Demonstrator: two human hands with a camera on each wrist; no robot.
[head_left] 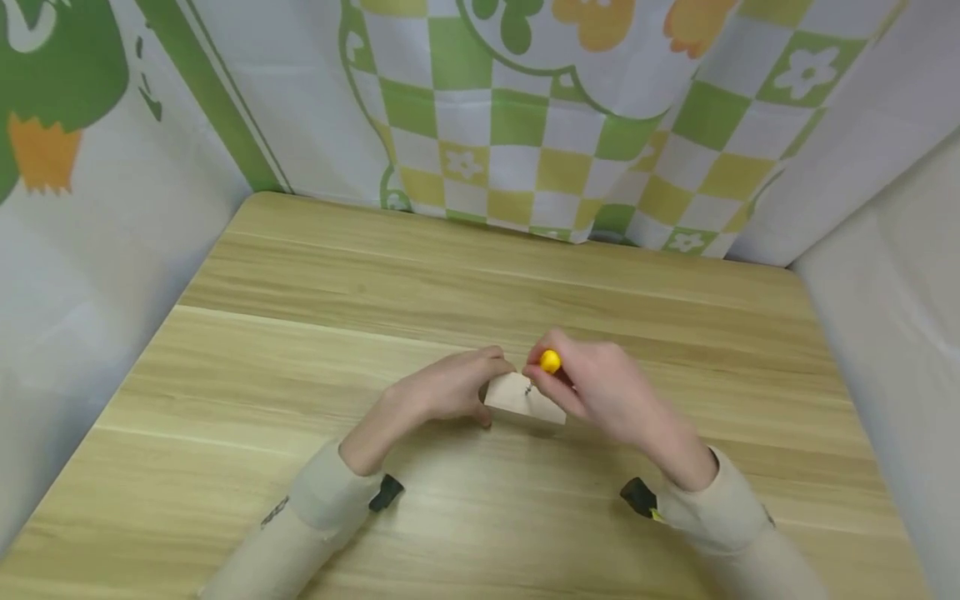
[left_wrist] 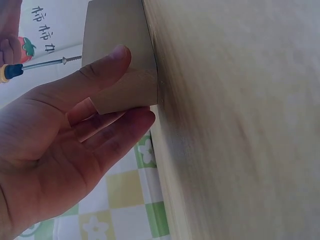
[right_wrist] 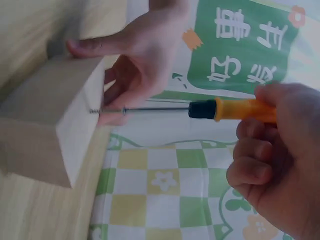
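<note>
A pale wooden block (head_left: 517,398) stands on the wooden table. My left hand (head_left: 453,385) grips its left end, with the thumb along the near face and the fingers around the far side. In my right hand (head_left: 600,387) is a screwdriver (right_wrist: 240,109) with a yellow handle, a dark collar and a thin metal shaft, held upright over the block. A screw (right_wrist: 107,110) stands between the screwdriver's tip and the block's top face, its point at the wood and most of its thread showing.
The wood-grain table (head_left: 262,392) spreads around both hands. A patterned green, yellow and white cloth (head_left: 540,158) hangs along its back edge, and pale cloth (head_left: 67,292) walls off the left side. Dark wrist pieces (head_left: 639,497) show at both cuffs.
</note>
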